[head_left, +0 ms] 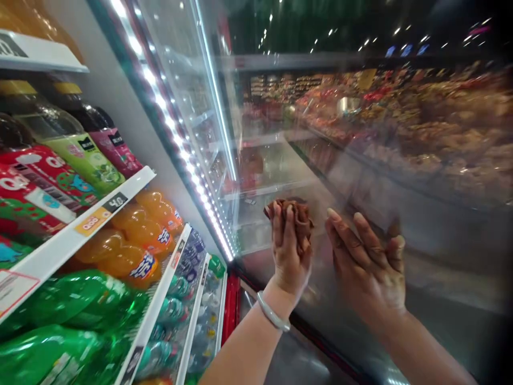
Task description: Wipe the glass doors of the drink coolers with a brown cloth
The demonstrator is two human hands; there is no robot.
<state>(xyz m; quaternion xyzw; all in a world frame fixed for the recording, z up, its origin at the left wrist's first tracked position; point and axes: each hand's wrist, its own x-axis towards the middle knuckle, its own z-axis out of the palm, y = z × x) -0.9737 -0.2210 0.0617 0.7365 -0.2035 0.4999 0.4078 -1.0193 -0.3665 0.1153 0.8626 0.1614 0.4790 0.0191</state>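
Observation:
My left hand, with a pale bangle on the wrist, grips a crumpled brown cloth against a glass pane. The fingers curl over the cloth and press it to the glass. To the right, my right hand is at the same pane with its fingers stretched out and nothing in it. Whether its whole palm touches the glass I cannot tell. Reflections of shelves and lights show in the pane.
On the left, cooler shelves hold red, green and pink-labelled bottles, orange soda bottles and large green bottles. A bright LED strip runs down the cooler's inner edge. A red frame edge stands below it.

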